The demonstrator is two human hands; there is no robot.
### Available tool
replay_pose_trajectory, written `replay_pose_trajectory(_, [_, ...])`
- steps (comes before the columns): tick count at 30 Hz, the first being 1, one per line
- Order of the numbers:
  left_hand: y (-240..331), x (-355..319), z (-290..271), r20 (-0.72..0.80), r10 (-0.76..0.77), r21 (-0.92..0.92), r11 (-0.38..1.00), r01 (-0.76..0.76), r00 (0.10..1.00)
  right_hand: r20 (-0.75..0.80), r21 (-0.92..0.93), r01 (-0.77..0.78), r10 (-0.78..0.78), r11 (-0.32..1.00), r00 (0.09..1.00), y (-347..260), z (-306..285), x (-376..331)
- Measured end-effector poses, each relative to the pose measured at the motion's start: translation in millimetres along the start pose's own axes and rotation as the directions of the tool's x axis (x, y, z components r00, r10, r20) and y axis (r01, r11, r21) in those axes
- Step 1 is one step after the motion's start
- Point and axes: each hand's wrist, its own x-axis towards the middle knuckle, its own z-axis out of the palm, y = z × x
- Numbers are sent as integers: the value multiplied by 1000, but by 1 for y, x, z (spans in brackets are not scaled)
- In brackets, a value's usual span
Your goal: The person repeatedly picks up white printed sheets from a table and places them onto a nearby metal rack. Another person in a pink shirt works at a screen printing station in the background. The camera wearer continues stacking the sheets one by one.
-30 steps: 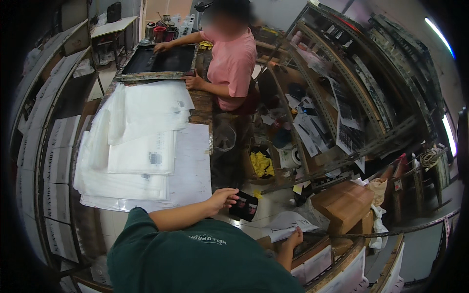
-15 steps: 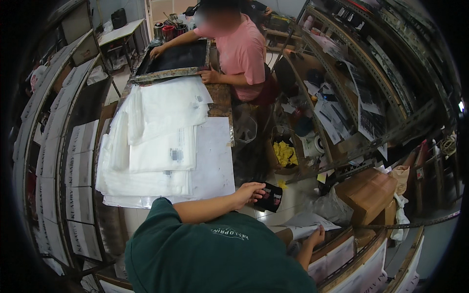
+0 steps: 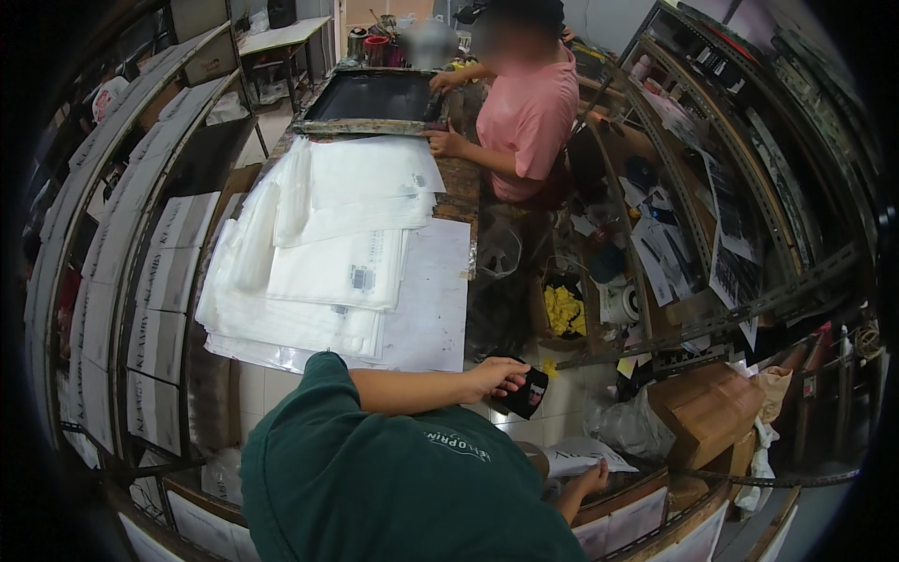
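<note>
My left arm bends across my front, and my left hand [image 3: 499, 377] hangs past the table's near right corner. Its fingers are loosely curled and hold nothing that I can make out. Behind and below it, on the floor, lies a flat black thing [image 3: 530, 393] with small pale and reddish marks; its kind is unclear. Low at my right side, my right hand [image 3: 592, 478] is closed on the edge of a white plastic bag [image 3: 573, 456] with dark print, partly hidden by my body. Stacked white bags [image 3: 328, 267] cover much of the table [image 3: 473, 242].
At the table's far end a person in a pink shirt [image 3: 527, 117] handles a dark framed screen [image 3: 375, 97]. Metal shelving [image 3: 178, 103] with white printed packs runs along the left. More racks [image 3: 721, 253], a box of yellow pieces [image 3: 565, 314] and a cardboard carton [image 3: 704, 403] stand right.
The view has swung left, so the table appears farther right. My right hand and the white bag sit lower. My left fingers look more curled. The other person's far hand has crossed the screen rightward.
</note>
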Motion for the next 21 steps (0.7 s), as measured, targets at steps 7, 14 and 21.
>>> replay_pose_trajectory(7, [-2, 1, -3, -105, 88, -57, 994, -95, 991, 24, -68, 143, -141, 987, 990, 9, 4, 5])
replay_pose_trajectory(14, [-4, -1, -11, -167, 139, -144, 976, -164, 976, 7, -39, 64, -64, 997, 998, -33, 25, -34])
replay_pose_trajectory(21, [-6, -2, -14, -189, 152, -176, 967, -185, 970, 11, -211, 213, -215, 954, 976, -24, 25, -32])
